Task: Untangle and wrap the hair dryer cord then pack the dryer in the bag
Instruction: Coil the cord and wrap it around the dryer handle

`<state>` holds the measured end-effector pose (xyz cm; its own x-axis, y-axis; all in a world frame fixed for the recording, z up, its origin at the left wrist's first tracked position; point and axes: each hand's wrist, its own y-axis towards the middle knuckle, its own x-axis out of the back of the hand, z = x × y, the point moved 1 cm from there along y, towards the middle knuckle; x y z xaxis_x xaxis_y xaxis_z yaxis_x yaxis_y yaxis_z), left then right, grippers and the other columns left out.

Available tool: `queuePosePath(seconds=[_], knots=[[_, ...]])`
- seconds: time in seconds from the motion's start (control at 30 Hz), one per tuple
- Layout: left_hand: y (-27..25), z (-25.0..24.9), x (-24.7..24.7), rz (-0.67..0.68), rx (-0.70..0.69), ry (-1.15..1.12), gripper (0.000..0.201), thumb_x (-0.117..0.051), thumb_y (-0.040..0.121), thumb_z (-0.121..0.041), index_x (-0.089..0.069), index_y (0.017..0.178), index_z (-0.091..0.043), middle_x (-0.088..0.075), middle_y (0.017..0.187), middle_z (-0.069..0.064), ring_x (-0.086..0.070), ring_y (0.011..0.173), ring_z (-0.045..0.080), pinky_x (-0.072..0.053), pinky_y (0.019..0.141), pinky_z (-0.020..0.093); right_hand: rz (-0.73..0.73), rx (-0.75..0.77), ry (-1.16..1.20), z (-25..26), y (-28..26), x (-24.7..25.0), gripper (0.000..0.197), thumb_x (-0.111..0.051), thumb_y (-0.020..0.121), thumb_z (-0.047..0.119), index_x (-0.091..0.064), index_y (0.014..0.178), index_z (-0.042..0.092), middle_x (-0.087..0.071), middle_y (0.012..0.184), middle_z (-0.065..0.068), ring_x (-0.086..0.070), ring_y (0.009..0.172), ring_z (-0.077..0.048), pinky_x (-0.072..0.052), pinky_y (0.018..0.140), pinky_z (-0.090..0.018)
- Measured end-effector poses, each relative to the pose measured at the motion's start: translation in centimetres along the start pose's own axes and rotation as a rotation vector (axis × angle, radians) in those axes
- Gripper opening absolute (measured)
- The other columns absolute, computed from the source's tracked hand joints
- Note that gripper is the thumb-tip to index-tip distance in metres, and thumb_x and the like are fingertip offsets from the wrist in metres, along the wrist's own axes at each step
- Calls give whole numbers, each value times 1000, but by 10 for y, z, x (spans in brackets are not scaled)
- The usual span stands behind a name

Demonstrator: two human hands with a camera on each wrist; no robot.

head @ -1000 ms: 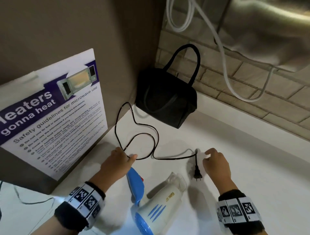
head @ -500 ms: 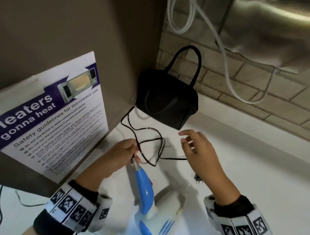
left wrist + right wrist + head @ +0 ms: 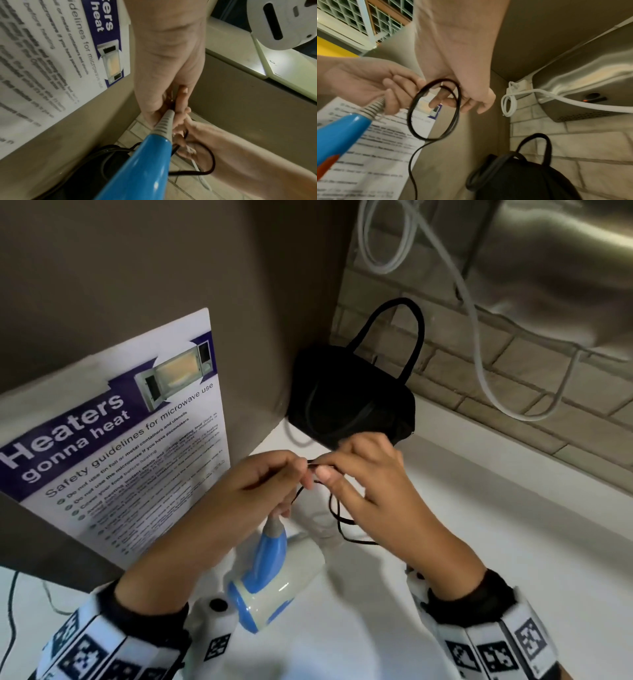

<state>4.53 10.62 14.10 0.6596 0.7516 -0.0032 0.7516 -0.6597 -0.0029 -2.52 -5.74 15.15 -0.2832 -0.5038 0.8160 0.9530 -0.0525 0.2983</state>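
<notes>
The white and blue hair dryer [image 3: 274, 594] hangs nozzle-right just above the white counter [image 3: 496, 542]. My left hand [image 3: 301, 470] grips the black cord right above the grey strain relief [image 3: 164, 124] at the end of the blue handle [image 3: 339, 135]. My right hand [image 3: 325, 470] meets it and pinches the cord [image 3: 435, 109], which forms a small loop between the hands and trails down to the counter. The plug is out of sight. The black bag [image 3: 349, 405] stands behind the hands in the corner, handles up.
A microwave safety poster [image 3: 120, 440] covers the brown panel on the left. A white cable [image 3: 479, 364] hangs along the brick wall beside a steel appliance [image 3: 565, 268] at the top right.
Both hands rose off the counter. The left lifted the dryer by its cord end; the right left the plug, moved left to the left hand and gathered the cord into a loop.
</notes>
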Motion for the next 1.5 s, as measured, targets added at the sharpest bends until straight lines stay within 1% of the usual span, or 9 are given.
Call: queuePosePath(seconds=[0.13,0.3,0.5,0.63,0.83,1.0,1.13,1.33,1.5], knots=[[0,4,13,-49,15,-91,26,-56,85,-33,-68,69,-16,-32,47,-9,-31,48,10,-38,57,22,62,-115,-196,-35,-2,2,32,-42,92,48,-68,97,31,-60,92,14,-39,111,-9,-20,90,-28],[1,4,8,96,12,-7,25,-55,87,-39,-77,90,-28,-21,51,6,-28,56,30,-34,66,47,184,-109,-336,-32,0,0,14,-61,90,26,-70,100,20,-67,106,8,-40,132,-14,-22,102,-26],[9,6,11,70,18,-123,32,-49,91,-33,-76,79,-18,-30,41,1,-38,43,13,-42,67,40,113,-191,465,13,-1,-3,10,-56,93,27,-61,90,18,-63,69,10,-57,70,-1,-42,69,-13],[13,5,22,-17,-15,-300,44,-47,93,-29,-75,62,-17,-45,62,28,-59,55,13,-48,67,23,118,-298,454,-15,-7,-32,19,-42,101,21,-60,94,23,-50,52,10,-49,53,-6,-52,69,-36],[11,4,17,55,12,-352,51,-34,98,-24,-75,69,-13,-48,82,53,-73,85,18,-55,88,30,320,-472,288,-41,-29,-77,20,-47,97,19,-48,117,23,-55,56,8,-52,47,-2,-51,63,-30],[25,17,17,37,-6,-340,37,-37,96,-27,-62,108,-2,-67,109,30,-66,109,30,-48,101,42,541,-474,341,-16,-42,-83,68,-55,90,18,-16,145,26,-65,68,7,-63,57,-8,-53,59,-19],[37,25,19,70,-66,-281,37,-30,104,-20,-40,139,-18,-64,128,5,-57,124,22,-45,104,42,671,-454,488,0,-46,-74,65,-59,86,22,-27,139,39,-72,85,3,-70,74,-15,-58,71,-28],[43,20,23,-83,-114,-117,40,-45,92,-17,-61,116,-45,-57,134,-17,-47,131,7,-40,108,46,784,-363,487,18,-63,-58,44,-44,92,28,-35,129,52,-60,71,11,-57,65,-4,-49,78,-23],[46,20,28,-119,-73,-187,36,-44,98,-3,-64,112,-30,-59,133,-15,-50,128,7,-40,107,48,492,-290,521,34,-58,-21,23,-40,93,40,-55,111,42,-51,56,20,-43,55,-1,-38,67,-12]])
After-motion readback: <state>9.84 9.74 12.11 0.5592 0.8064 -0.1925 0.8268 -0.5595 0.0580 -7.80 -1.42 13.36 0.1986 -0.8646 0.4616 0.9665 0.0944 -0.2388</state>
